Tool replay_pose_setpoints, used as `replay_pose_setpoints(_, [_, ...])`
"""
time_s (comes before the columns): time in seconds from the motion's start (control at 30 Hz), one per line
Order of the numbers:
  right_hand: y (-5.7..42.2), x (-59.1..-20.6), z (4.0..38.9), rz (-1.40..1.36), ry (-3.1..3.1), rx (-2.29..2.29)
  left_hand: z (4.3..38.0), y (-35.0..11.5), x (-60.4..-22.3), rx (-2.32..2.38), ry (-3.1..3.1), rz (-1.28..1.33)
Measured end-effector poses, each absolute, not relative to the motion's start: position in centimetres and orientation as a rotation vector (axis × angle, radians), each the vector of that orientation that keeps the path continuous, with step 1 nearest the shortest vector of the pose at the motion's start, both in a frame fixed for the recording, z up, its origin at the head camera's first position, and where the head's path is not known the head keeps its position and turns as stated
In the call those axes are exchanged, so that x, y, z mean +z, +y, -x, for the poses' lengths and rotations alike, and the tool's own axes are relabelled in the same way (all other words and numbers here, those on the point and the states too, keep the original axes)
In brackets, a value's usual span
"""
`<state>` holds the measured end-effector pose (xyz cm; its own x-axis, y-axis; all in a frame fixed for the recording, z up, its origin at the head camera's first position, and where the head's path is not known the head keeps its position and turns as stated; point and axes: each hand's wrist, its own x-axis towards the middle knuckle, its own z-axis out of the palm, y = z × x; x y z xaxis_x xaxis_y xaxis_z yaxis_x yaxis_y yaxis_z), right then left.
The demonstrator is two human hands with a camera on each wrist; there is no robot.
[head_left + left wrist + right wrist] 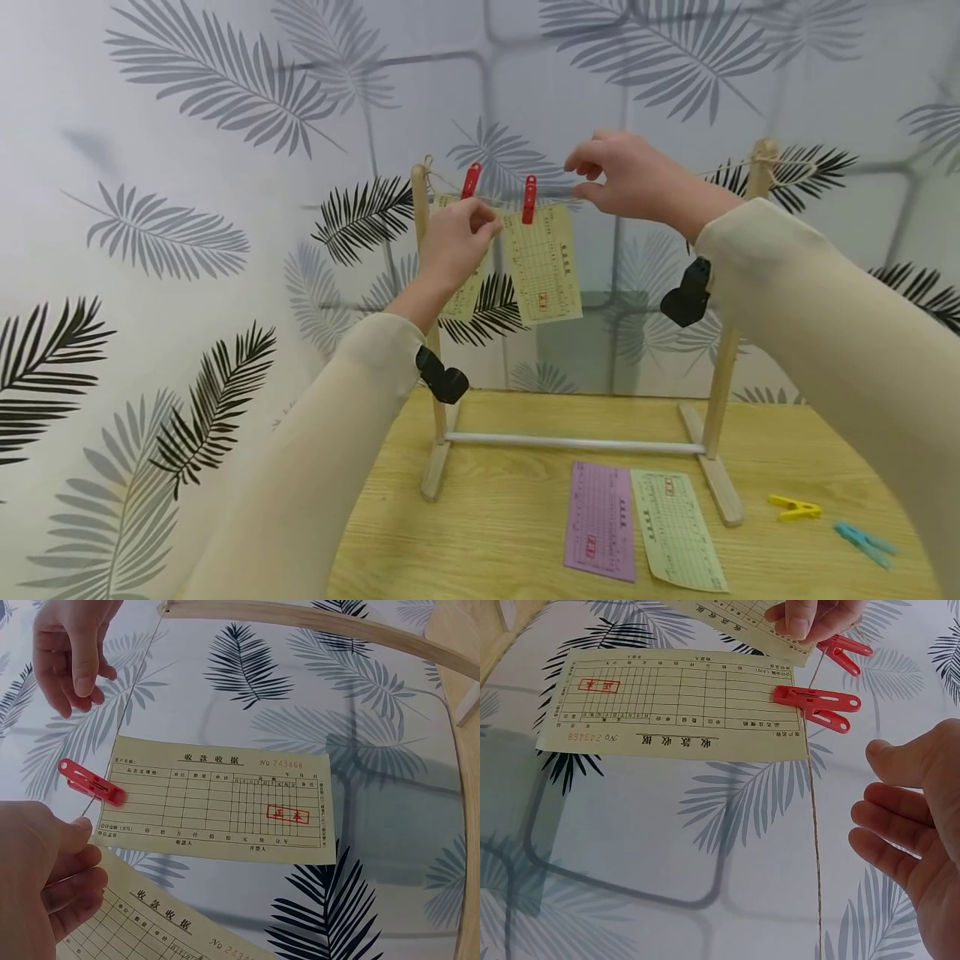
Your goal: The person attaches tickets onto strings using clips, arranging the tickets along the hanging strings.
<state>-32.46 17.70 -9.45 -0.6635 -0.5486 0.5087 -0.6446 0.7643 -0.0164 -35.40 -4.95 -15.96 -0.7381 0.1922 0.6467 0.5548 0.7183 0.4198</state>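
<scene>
Left hand [453, 237] is up at the thin brown twine [815, 825], thumb and fingertips drawn close together between two hanging paper slips; whether they pinch the twine or a slip's edge, I cannot tell. Right hand [626, 175] hovers on the other side, just beside the second slip, fingers loosely bent, thumb apart from them, holding nothing.

And there is that second slip, a pale yellow printed paper form [543, 271], hanging from the twine by a red plastic clothespin [529, 198] that bites near the middle of its top edge. It tilts a little, its red boxed stamp [288, 814] facing out. To its left hangs the first slip, another pale yellow printed form [463, 296], partly hidden behind the left hand, with a second red plastic clothespin [471, 179] leaning above the knuckles.

The twine runs between the two posts of a light wooden frame [724, 375], joined low down by a white rod [577, 442], all standing on a wood-grain table [487, 533]. Down there, in front of the rod, a purple printed form [600, 521] lies right beside a loose pale yellow-green one [678, 529]. Off to the right (a splash of colour, this) rest a yellow plastic clothespin [797, 507] and a light blue one [865, 543], near each other but apart.
</scene>
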Motion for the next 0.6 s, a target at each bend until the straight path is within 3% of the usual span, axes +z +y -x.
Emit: replay_pose_setpoints(0.6, [20.4,-12.2,31.3,-0.914,-2.452,0.297,34.7,-5.6,-17.1,-0.836,-2.296,0.641])
